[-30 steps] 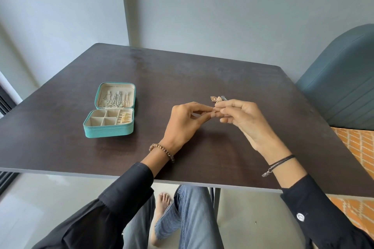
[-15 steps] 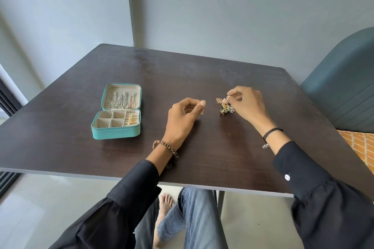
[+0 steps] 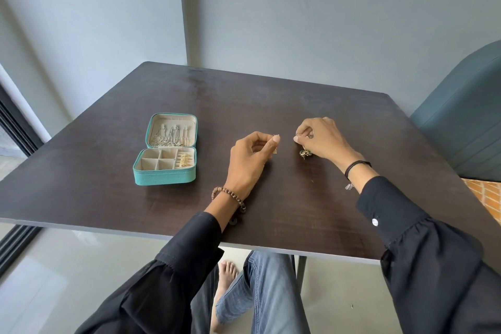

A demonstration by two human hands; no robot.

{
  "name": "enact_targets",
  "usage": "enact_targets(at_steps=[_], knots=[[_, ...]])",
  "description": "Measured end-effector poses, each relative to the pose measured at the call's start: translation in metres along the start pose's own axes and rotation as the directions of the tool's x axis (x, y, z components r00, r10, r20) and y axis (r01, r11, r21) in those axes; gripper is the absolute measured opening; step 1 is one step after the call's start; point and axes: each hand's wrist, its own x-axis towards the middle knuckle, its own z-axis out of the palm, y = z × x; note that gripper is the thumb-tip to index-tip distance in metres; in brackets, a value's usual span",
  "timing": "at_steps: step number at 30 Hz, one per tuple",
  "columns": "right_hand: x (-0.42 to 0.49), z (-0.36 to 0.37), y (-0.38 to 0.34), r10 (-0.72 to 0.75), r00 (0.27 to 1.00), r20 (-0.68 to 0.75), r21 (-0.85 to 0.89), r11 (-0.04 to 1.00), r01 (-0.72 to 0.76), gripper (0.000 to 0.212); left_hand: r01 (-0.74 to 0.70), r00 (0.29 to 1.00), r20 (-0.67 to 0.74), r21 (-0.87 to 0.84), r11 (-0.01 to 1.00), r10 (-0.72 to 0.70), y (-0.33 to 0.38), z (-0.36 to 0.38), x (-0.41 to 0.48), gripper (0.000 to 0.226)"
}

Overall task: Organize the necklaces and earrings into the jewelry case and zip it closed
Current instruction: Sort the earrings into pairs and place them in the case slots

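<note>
A teal jewelry case (image 3: 164,177) lies open at the table's left. Silver necklaces (image 3: 169,136) hang in its lid and gold earrings (image 3: 184,160) fill a right compartment. My left hand (image 3: 250,160) is at the table's middle, pinching a small gold earring (image 3: 275,150) between thumb and forefinger. Just to its right, my right hand (image 3: 321,139) is closed over a small pile of earrings (image 3: 305,153) on the table, its fingertips pinching one piece; most of the pile is hidden under the fingers.
The dark wooden table (image 3: 271,106) meets a grey wall corner at the back. A blue-grey upholstered chair (image 3: 463,116) stands at the right edge. My legs and a bare foot (image 3: 226,276) show under the table's front edge.
My hands have separated: the left kept one small earring and stayed in the middle, the right moved right and down onto the pile and closed further over it.
</note>
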Motion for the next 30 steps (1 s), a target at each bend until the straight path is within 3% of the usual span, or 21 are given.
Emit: enact_targets(at_steps=[7, 10, 15, 20, 30], knots=[[-0.022, -0.022, -0.004, -0.012, 0.970, -0.242, 0.207, 0.976, 0.064, 0.005, 0.030, 1.000, 0.006, -0.035, 0.999, -0.030, 0.003, 0.000, -0.002, 0.031], [-0.036, -0.031, -0.010, 0.009, 0.960, -0.279, 0.287, 0.955, 0.075, 0.008, 0.033, 0.999, 0.037, -0.074, 0.997, -0.031, 0.007, -0.001, -0.004, 0.031], [-0.053, -0.035, -0.023, 0.026, 0.984, -0.174, 0.543, 0.837, 0.074, 0.019, 0.091, 0.992, 0.098, -0.168, 0.982, -0.075, 0.012, -0.004, -0.009, 0.030], [-0.065, -0.028, -0.036, -0.034, 0.999, -0.038, 0.686, 0.726, 0.051, 0.024, 0.148, 0.987, 0.108, -0.322, 0.935, -0.119, 0.020, -0.015, -0.020, 0.024], [-0.075, -0.016, -0.059, -0.115, 0.993, 0.017, 0.762, 0.644, 0.062, 0.011, 0.070, 0.996, 0.069, -0.395, 0.916, -0.047, 0.028, -0.031, -0.023, 0.017]])
